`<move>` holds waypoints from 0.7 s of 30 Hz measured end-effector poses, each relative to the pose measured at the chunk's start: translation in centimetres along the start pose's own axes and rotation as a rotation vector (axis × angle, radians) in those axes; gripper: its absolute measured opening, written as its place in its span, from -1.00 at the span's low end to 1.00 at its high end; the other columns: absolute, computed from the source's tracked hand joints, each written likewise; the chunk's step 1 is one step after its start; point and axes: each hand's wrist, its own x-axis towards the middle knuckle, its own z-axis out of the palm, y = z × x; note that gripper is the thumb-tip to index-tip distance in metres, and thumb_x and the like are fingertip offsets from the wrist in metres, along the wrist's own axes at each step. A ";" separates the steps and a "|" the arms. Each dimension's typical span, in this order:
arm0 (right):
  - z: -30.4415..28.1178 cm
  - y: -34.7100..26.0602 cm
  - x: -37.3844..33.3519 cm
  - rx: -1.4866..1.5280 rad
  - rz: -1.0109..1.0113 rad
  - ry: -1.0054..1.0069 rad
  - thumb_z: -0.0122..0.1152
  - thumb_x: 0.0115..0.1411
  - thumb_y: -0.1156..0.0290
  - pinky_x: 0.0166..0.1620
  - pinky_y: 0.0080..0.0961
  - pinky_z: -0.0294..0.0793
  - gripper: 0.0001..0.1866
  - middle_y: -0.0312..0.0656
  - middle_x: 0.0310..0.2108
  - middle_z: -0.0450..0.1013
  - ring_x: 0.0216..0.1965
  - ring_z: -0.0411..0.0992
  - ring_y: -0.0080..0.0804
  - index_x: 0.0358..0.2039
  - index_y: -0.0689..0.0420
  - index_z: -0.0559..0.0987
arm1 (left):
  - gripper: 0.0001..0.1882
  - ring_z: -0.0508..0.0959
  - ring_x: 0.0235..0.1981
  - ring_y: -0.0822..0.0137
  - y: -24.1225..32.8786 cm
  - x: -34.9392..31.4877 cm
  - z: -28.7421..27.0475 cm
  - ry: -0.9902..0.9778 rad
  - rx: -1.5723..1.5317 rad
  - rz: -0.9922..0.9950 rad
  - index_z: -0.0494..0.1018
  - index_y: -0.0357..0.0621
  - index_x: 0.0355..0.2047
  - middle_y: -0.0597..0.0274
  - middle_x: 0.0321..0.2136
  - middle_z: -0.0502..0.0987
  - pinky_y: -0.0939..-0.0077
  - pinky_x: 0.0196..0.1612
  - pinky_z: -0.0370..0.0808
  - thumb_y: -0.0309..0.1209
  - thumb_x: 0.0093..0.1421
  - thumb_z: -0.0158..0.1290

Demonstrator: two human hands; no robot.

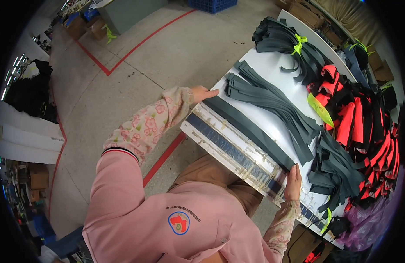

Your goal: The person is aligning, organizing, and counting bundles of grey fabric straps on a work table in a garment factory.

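A dark grey fabric strip (255, 133) lies flat and straight along the near edge of the white table (277, 72). At its far left end, my left hand (203, 94) has its fingers together and pinches the strip's end at the table's edge. My right hand (292, 183) holds the other end, its fingers close together; part of its grip is hidden. Just beyond the strip lies a loose, fanned bundle of similar grey strips (272, 103). More grey strips (336, 168) are heaped to the right.
A grey strip bundle tied with a yellow-green band (299, 44) sits at the table's back. Red-and-black fabric pieces (351, 118) pile up on the right, beside a purple plastic bag (369, 221). Worn tape lines the table's front edge. A blue crate (211, 5) stands on the floor beyond.
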 end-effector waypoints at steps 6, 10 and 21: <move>-0.3 -0.3 -0.3 0.024 0.031 0.010 0.03 0.39 0.04 0.28 -0.44 0.13 -0.26 -0.14 0.30 0.18 0.25 0.18 -0.40 0.37 0.28 0.11 | -0.11 0.42 -0.34 0.39 -0.2 0.1 0.2 -0.064 -0.192 -0.015 0.54 -0.33 -0.10 0.24 -0.30 0.55 0.47 -0.24 0.39 0.40 0.15 -0.08; -1.2 0.2 0.2 -0.001 -0.008 0.041 0.02 0.39 0.06 0.29 -0.47 0.13 -0.27 0.00 0.31 0.18 0.27 0.20 -0.32 0.35 0.34 0.13 | -0.26 0.40 -0.35 0.47 -0.3 -0.5 -0.9 -0.070 -0.369 -0.105 0.51 -0.21 -0.05 0.33 -0.25 0.53 0.55 -0.25 0.38 0.29 0.22 -0.06; 5.7 -3.3 -3.8 -0.973 -0.781 0.092 0.36 0.09 0.27 0.38 0.07 -0.10 -0.24 0.03 0.31 0.19 0.38 0.02 0.11 0.29 0.11 0.31 | -0.73 0.47 -0.03 0.03 2.3 -3.2 7.4 0.445 0.471 1.040 0.59 -0.02 -0.18 0.12 -0.11 0.51 0.15 0.07 0.38 -0.43 0.05 0.22</move>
